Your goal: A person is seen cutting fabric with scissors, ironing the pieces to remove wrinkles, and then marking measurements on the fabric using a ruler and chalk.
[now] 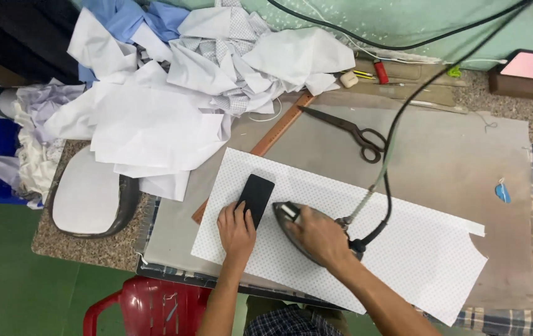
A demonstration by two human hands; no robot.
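Note:
A long white dotted fabric piece (403, 249) lies flat on the grey ironing pad (466, 162). A small black rectangular piece (257, 194) rests on the fabric's left end. My left hand (236, 231) presses flat on the black piece's lower edge, fingers together. My right hand (321, 238) grips the handle of a dark metal iron (291, 218), whose tip points at the black piece. The iron's black cord (397, 124) runs up and away to the top right.
A heap of white and blue cloth pieces (185, 68) covers the back left. Black scissors (357, 132) and a wooden ruler (276, 134) lie behind the fabric. An oval iron rest (89, 199) sits at left. A red plastic stool (154, 308) stands below the table edge.

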